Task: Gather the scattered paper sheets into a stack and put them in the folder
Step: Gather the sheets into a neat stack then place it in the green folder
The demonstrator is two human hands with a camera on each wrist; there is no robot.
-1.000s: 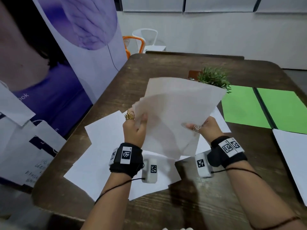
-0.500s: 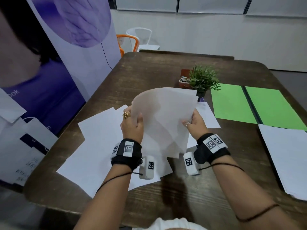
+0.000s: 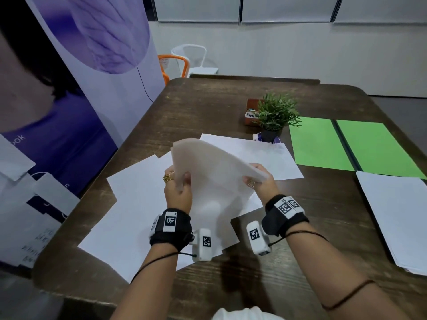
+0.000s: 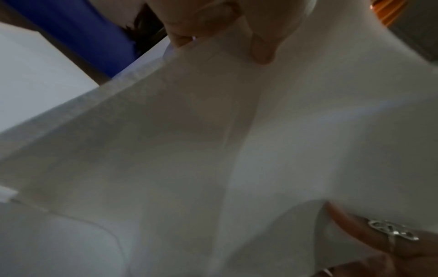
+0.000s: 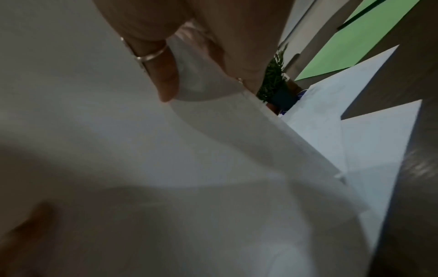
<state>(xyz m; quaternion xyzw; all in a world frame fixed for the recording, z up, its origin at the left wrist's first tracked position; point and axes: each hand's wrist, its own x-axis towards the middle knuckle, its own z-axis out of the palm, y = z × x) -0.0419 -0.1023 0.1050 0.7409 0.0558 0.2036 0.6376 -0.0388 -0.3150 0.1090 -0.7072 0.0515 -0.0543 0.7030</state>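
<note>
1. Left hand [image 3: 178,192] and right hand [image 3: 262,181] are both gripping the paper bundle [image 3: 215,179], now tipping flatter than before.
2. Bundle is hovering above loose sheets [image 3: 138,204]; green folder [image 3: 346,146] is lying open, far right.

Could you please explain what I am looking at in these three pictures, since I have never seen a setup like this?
There is no robot here: a person wears one camera on the head and one on each wrist. The wide picture is the head view. In it the left hand and right hand both grip a bundle of white sheets, lifted above a dark wooden table. More loose sheets lie beneath, and a separate pile lies at the right. An open green folder and a small potted plant are farther back. The two dim pictures are the wrist views, looking along each hand: mostly paper, with fingertips pinching its edge.
</note>
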